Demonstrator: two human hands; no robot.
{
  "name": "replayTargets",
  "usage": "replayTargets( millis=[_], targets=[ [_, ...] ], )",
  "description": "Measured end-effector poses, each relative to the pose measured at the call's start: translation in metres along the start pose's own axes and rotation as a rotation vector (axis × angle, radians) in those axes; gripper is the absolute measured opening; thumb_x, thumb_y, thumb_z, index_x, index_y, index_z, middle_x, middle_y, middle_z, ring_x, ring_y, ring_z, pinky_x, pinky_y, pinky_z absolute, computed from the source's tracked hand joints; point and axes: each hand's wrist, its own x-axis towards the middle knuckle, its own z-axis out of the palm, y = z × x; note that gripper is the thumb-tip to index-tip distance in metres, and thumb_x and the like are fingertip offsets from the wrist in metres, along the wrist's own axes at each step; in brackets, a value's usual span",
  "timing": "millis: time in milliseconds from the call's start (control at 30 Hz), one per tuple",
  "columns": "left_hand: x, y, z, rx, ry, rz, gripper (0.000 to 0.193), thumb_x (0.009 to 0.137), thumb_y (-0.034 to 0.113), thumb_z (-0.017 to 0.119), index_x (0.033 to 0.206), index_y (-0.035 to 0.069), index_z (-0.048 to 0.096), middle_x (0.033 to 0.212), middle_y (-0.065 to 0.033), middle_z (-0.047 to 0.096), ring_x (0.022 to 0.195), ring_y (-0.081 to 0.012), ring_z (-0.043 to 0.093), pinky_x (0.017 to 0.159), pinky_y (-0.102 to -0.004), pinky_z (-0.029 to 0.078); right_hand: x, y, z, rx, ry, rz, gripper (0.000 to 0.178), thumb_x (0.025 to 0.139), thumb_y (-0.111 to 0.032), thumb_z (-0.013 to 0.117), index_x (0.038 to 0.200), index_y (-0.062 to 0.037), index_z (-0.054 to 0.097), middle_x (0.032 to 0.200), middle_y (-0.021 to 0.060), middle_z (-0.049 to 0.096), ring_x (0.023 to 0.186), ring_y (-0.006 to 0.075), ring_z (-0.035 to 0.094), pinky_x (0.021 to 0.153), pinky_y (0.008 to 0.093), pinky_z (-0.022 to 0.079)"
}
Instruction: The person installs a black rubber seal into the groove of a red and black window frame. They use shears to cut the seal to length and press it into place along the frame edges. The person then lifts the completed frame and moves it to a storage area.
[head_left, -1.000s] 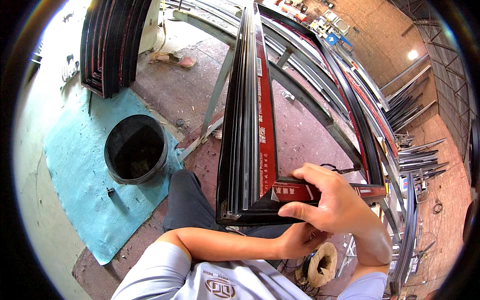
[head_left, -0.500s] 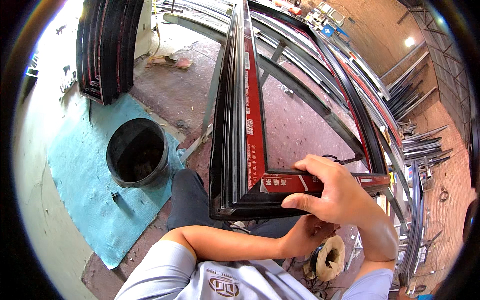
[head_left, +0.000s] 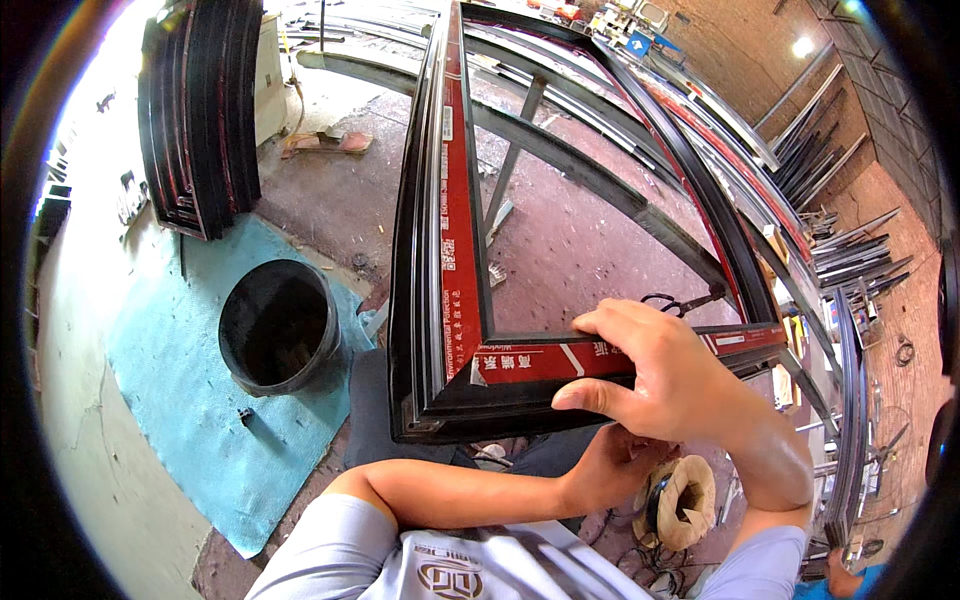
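Observation:
A large black window frame [head_left: 405, 300] with red printed protective film on its face lies raised in front of me, its near left corner above my knees. My right hand [head_left: 665, 380] grips its near rail, thumb on the near side and fingers bent over the inner edge. Below that rail, beside my right wrist, is my left hand [head_left: 610, 470]. Its fingers are curled and partly hidden, so what they hold cannot be made out. Past my right fingers, scissors with dark handles [head_left: 665, 303] rest on a bar of the metal stand [head_left: 590, 180] within the frame's opening.
At left a black bucket [head_left: 278, 325] stands on a light blue mat [head_left: 190, 400], near a stack of dark frames [head_left: 200, 120]. A paper-wrapped roll [head_left: 688, 503] lies low on the right. Long profiles [head_left: 850, 260] lean and lie along the right side.
The frame's near left corner is now farther left, closer to the bucket, and the whole view has shifted slightly. My right hand keeps its hold; my left hand stays beneath the rail.

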Motion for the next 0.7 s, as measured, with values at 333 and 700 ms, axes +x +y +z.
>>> replayTargets(
  millis=[333,700],
  targets=[
    [0.002,0.003,0.007,-0.017,0.031,-0.036,0.033,0.110,0.005,0.056,0.142,0.006,0.051,0.133,-0.0066,0.062,0.118,-0.0194,0.064,0.105,-0.0409,0.057,-0.005,0.012,-0.003,0.088,0.029,-0.021,0.070,0.086,-0.056,0.082,0.114,0.0061,0.069,0.098,0.0216,0.068,0.093,0.0422,0.068,0.081,0.0454,0.054],
    [0.002,0.009,0.013,-0.037,0.051,-0.014,0.028,0.111,0.004,0.053,0.139,0.001,0.054,0.128,-0.0069,0.065,0.115,-0.0169,0.065,0.105,-0.0381,0.056,-0.012,0.022,-0.007,0.049,0.006,-0.020,0.074,0.091,-0.064,0.072,0.116,0.0051,0.069,0.104,0.0212,0.070,0.098,0.0416,0.069,0.085,0.0480,0.056]
  ],
)
